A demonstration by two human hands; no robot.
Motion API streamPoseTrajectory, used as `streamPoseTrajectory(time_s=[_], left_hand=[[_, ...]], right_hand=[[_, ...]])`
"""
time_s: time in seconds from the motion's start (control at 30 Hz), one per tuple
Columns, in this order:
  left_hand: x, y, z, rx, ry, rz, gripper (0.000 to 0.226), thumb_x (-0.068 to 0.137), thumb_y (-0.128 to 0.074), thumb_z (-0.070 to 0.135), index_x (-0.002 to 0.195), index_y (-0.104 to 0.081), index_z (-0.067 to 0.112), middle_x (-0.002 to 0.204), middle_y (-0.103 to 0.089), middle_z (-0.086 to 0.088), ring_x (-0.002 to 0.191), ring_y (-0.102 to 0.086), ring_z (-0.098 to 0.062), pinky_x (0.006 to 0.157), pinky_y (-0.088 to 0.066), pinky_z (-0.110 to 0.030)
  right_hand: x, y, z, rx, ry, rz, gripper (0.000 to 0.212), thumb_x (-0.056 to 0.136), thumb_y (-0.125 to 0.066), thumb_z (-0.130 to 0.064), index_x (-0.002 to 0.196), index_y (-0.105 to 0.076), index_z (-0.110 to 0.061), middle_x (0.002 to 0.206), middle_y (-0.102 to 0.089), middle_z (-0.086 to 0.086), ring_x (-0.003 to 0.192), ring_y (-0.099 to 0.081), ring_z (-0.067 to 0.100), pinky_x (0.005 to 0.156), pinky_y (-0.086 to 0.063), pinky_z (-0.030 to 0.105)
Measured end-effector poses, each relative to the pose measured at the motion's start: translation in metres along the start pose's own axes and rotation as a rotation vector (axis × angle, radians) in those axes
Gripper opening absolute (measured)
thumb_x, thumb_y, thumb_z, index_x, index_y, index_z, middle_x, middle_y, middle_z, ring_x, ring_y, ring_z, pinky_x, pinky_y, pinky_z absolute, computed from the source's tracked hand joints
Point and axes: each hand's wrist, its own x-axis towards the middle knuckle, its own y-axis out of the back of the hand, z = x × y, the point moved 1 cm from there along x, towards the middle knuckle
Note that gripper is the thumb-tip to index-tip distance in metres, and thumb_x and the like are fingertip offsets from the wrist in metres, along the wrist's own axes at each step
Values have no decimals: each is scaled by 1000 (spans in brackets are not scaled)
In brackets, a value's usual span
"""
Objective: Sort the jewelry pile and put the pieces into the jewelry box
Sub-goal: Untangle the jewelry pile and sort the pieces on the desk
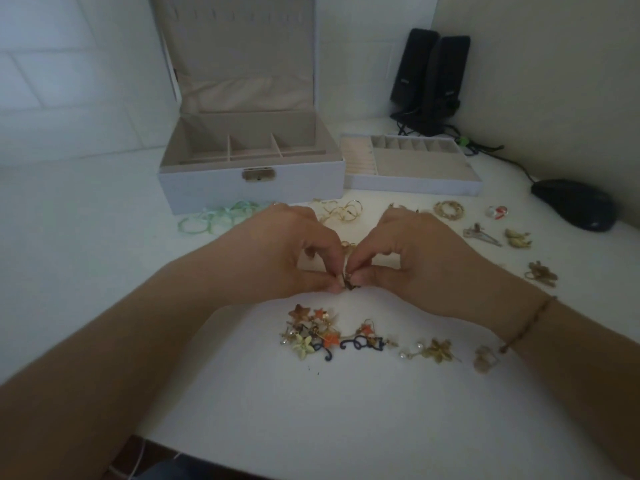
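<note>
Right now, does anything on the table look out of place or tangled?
Yes. The star earrings below the hands lie tangled in one clump. The box's tray sits on the table beside the jewelry box, not inside it.

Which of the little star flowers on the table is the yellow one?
The pale yellow flower at the near left edge of the tangled pile. The others beside it are orange or brown, and the gold flower lies apart, further right.
</note>
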Motion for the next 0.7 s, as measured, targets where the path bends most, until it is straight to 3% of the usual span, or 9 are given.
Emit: streamPoseTrajectory(time_s=[0.1,0.2,0.37,0.5,0.7], left_hand=[[0,-1,-2,14,6,-22,21,72,-80,51,86,-75,36,83,-64,16,85,-58,-3,84,-45,-27],[-2,7,-3,-55,14,-6,29,72,-72,60,90,-74,39,88,-65,15,86,-62,-7,77,-51,-31],[-5,14,2,-239,-119,-163,18,80,-78,37,94,-77,26,83,-70,9,83,-62,-21,76,-50,-36],[-6,8,0,-244,-140,-267,21,80,-78,32,100,-79,24,80,-68,10,84,-59,-16,78,-42,-22],[-6,2,0,-217,-142,-354,20,82,-76,33,100,-79,26,81,-65,17,87,-55,-13,77,-40,-20]], right_hand=[[1,-3,-3,-36,42,23,8,80,-70,-41,87,-72,-38,68,-56,-26,80,-51,8,70,-45,32],[-2,6,-1,-28,99,36,21,81,-60,-52,92,-70,-36,76,-62,-23,80,-53,7,71,-48,33],[-17,19,-2,30,229,-249,16,86,-65,-42,97,-73,-34,84,-65,-18,84,-55,7,73,-45,26],[-17,18,1,5,243,-278,19,86,-62,-43,98,-73,-34,85,-63,-19,84,-54,5,70,-47,30],[-18,12,0,-16,261,-317,11,84,-65,-46,89,-72,-40,84,-60,-22,85,-51,4,70,-46,28]])
